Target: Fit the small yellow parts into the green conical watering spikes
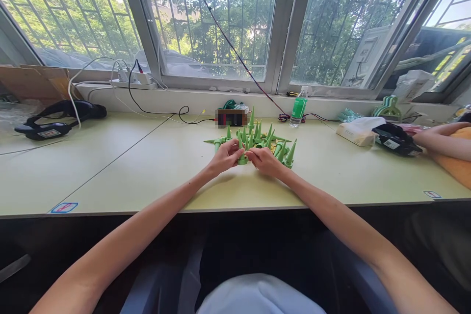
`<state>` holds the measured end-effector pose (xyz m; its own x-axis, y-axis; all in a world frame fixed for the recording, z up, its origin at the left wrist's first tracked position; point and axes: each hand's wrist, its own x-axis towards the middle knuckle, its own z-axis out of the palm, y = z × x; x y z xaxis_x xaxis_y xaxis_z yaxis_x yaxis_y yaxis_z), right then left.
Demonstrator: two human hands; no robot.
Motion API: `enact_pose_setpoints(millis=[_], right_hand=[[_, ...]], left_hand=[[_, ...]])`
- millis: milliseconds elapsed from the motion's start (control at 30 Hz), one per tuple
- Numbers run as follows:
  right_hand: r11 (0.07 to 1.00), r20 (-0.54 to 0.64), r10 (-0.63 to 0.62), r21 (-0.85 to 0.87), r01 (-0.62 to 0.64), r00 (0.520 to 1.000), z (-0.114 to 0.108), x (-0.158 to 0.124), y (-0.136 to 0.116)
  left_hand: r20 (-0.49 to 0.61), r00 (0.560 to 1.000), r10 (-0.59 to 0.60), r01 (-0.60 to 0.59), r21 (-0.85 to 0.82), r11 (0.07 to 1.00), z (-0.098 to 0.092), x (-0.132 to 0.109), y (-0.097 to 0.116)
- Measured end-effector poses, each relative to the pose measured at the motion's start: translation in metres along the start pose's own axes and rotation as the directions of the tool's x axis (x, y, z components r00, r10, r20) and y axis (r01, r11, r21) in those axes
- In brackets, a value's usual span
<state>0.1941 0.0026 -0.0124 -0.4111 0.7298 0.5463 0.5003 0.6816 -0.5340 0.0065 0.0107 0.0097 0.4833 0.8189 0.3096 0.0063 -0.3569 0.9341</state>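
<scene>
My left hand is closed around a green plastic spike, a tapered cone with a wider round base, held point up just above the table. Close beside that base, my right hand has its fingers pinched together; whatever sits between them is too small to make out. Behind both hands lies a pile of similar green spikes, some standing upright and others on their sides. Small yellowish pieces show among them, partly hidden by the spikes and my right hand.
A phone-like device stands behind the pile, near a bottle with a green label. Black headgear lies left; a tissue pack and a black device lie right. Another person's arm rests at the right edge.
</scene>
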Motion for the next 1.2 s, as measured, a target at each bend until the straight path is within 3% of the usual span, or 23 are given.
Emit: enact_pose_setpoints(millis=[267,600,967,1100,1200], right_hand=[[0.994,-0.024,0.098,0.045,-0.097,0.995,0.000,0.003,-0.007],[0.996,-0.117,0.082,-0.024,-0.086,0.990,0.000,0.004,-0.005],[0.985,-0.078,0.169,-0.022,-0.171,0.983,-0.001,0.005,-0.008],[0.985,-0.143,0.172,0.021,-0.171,0.975,-0.001,0.006,-0.010],[0.983,-0.202,0.181,0.025,-0.179,0.963,-0.002,0.006,-0.011]], left_hand=[[0.070,0.993,0.095,-0.094,-0.016,0.995,0.002,0.001,-0.006],[-0.025,0.995,0.095,-0.095,-0.004,0.995,0.004,0.003,-0.003],[0.030,0.975,0.222,-0.221,0.304,0.927,-0.001,-0.002,-0.010],[-0.009,0.971,0.240,-0.231,0.238,0.943,0.001,0.000,-0.007],[-0.113,0.971,0.209,-0.196,0.114,0.974,0.000,0.004,-0.006]])
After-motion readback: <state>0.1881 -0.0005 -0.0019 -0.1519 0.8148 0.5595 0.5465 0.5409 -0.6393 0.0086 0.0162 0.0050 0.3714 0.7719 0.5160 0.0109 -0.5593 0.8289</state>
